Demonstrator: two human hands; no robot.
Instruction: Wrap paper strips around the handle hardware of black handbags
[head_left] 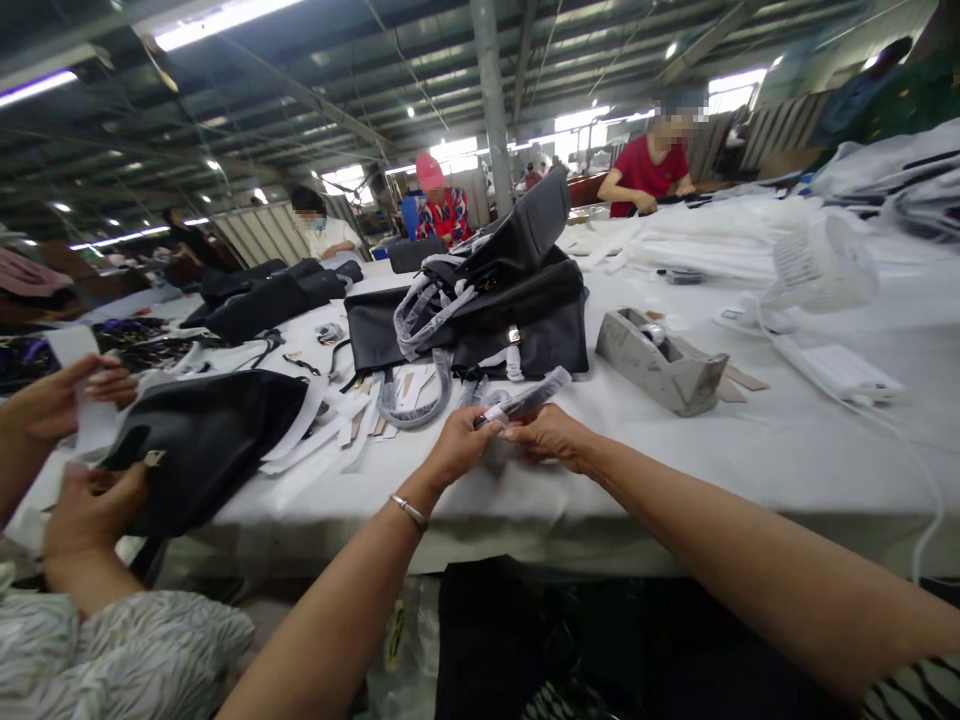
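My left hand [459,443] and my right hand [553,437] meet over the front part of the table. Both have their fingers closed on a bag strap [536,392] wrapped in clear plastic; its free end points up and to the right. Just beyond my hands lies a pile of black bags [420,330], one with a metal clasp and several wrapped handles on top. Near my left hand, a curved plastic-wrapped handle [415,412] rests on the table among strips of white paper [364,432].
A grey tape dispenser [656,365] stands to the right. Farther right are a white fan [821,262], a white box [844,370] and a cable [919,470]. At left, a co-worker's hands [97,500] hold another black bag [214,435]. More people work across the table [757,470].
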